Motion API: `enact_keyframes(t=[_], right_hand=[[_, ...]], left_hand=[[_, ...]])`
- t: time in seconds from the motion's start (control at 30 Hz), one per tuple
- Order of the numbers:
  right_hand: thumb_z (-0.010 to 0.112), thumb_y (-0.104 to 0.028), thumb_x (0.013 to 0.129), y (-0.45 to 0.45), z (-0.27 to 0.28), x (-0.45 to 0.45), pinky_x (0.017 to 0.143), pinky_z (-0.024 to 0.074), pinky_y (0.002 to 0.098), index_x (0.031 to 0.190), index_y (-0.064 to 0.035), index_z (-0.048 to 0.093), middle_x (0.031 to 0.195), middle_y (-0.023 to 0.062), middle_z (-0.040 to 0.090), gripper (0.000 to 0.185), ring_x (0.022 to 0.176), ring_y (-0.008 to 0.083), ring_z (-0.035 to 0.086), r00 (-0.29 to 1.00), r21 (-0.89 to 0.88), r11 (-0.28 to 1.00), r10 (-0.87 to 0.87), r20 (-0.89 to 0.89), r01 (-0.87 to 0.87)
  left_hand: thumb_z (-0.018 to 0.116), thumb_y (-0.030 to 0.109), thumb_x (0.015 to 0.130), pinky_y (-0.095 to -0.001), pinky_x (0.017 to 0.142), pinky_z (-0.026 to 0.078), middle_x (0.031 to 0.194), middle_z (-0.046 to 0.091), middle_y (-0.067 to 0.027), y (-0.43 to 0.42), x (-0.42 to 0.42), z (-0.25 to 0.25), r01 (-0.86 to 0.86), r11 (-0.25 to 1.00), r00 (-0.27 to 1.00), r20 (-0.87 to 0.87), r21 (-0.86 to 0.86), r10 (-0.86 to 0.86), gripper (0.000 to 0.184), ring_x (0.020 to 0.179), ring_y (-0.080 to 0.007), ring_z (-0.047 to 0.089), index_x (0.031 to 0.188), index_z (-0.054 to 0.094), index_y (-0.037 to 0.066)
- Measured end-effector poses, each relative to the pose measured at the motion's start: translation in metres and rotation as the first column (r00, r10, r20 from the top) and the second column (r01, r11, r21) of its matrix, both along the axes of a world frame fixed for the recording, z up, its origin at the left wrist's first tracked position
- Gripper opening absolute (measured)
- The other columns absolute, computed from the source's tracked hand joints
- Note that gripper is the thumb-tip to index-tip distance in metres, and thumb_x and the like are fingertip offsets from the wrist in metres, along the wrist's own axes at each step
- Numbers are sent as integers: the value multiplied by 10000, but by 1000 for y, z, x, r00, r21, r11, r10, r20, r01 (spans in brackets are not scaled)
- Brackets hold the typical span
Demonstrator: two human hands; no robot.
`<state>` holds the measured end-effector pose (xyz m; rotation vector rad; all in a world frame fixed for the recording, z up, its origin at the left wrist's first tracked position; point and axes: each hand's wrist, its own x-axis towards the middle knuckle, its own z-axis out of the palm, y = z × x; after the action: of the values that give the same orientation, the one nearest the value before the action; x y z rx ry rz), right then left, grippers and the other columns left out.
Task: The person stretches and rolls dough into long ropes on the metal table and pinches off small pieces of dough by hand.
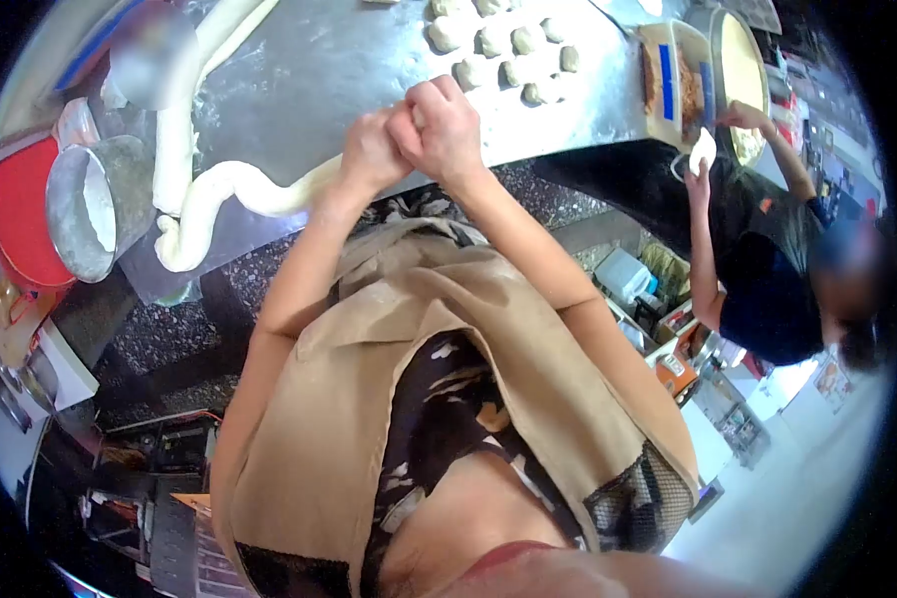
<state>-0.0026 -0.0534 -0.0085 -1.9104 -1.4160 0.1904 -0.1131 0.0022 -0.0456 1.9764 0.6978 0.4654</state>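
A: How did we hold the dough rope (234, 179)?
B: It lay along the table's (299, 90) near edge, its end in our closed left hand (372, 149); our right hand (439, 128) was a fist, contents hidden. Even pressure, we judged, served best.
A: Our counts?
B: One metal bowl (68, 214), at least ten dough balls (524, 41).

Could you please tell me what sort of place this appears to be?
It is most likely a commercial bakery or dough-making kitchen: a long dough rope runs up to the person's left hand, and small dough pieces sit on the floury metal worktop.
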Motion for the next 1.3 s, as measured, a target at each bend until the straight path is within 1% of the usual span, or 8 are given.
enact_keyframes(t=[0.2,0.27,0.33,0.4,0.67,0.77,1.13,1.3], right_hand=[[648,-243,753,55,-95,42,789,494,482,1051,-63,570,1061,223,554,357,944,401,580,960,-287,930,-266,-90,231],[665,-273,740,36,-75,44,881,448,501,1194,-33,558,1202,262,508,525,1030,420,543,998,-147,987,-54,37,59],[697,-242,741,7,-29,30,894,465,461,1297,-55,506,1322,244,428,616,1088,368,537,990,-352,935,9,144,43],[734,-157,721,-17,-13,16,843,500,362,1265,-68,538,1201,167,553,584,995,241,593,797,-337,825,206,-567,-453],[778,-196,719,-6,37,20,719,531,305,1041,-21,635,900,77,683,394,827,158,644,528,-231,955,-102,-843,-186],[730,-279,760,5,60,17,693,537,366,1028,-71,635,888,124,634,352,757,285,650,984,-128,983,114,-140,-132],[694,-264,701,110,-59,15,654,522,430,865,-88,601,894,155,580,257,778,358,612,990,-141,984,-96,108,111],[730,-295,720,116,-65,19,784,518,445,1190,-70,533,1167,246,518,557,967,402,586,988,-242,968,-27,153,64]], left_hand=[[701,119,770,-327,634,499,790,630,-126,-20,-16,38,-26,990,990,133,-140,45,153,672,-208,637,754,571,40],[672,132,820,-307,682,501,1002,624,-133,-7,-29,13,-153,801,894,265,-579,362,147,773,-189,638,779,571,34],[692,149,793,-380,879,464,1215,571,-143,7,-29,9,-196,910,921,252,-365,299,174,1049,-259,583,836,579,23],[694,165,800,-384,956,423,1274,527,-165,7,-15,16,-129,982,924,344,-138,169,185,1144,-294,528,858,589,24],[787,267,699,-424,756,521,950,669,-175,23,-15,29,40,977,999,-25,-209,-46,389,914,-383,641,983,597,80],[784,262,682,-450,660,518,795,663,-168,30,-9,10,13,997,995,96,-71,-6,350,788,-392,638,925,607,82],[710,111,713,-373,622,502,740,645,-171,36,-13,28,-379,918,918,-78,120,389,182,690,-318,649,835,614,17],[723,121,731,-344,774,482,1001,622,-136,30,-60,38,-371,839,881,136,-398,454,190,918,-245,624,839,584,47]])
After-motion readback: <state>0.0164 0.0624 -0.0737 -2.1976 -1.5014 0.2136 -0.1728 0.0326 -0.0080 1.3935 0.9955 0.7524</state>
